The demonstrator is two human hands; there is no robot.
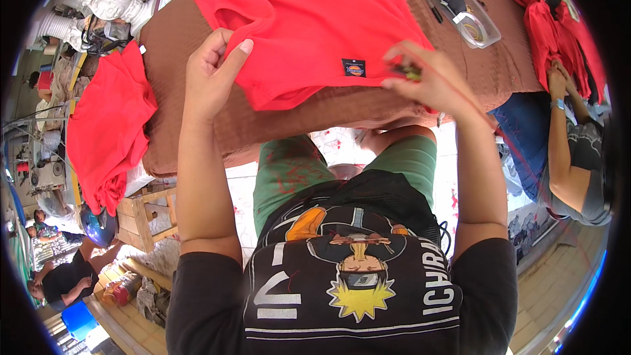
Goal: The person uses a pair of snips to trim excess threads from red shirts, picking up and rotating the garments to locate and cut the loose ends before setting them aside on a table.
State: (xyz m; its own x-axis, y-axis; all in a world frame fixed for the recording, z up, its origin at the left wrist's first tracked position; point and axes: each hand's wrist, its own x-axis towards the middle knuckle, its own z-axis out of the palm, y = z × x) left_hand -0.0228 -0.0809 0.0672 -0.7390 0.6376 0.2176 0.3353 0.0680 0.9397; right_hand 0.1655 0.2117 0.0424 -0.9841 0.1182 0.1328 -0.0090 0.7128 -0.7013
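A red sleeveless garment (315, 20) lies spread on the brown-covered table (177, 118) in front of me, a small black label (353, 68) near its close edge. My left hand (213, 69) grips the garment's left edge, thumb on top and fingers curled, partly hidden. At the label's right, my right hand (427, 79) is closed around a small dark and yellowish tool (409, 71); it looks like thread snips but is blurred by motion. The fingertips of that hand are close to the garment's lower right edge.
Right of the garment are a black pen (427, 0) and a clear plastic tub (483, 29) with small items. More red cloth (108, 125) hangs at the left table end, near white mannequin busts (112, 0). A co-worker's hands (557, 79) hold red fabric at far right.
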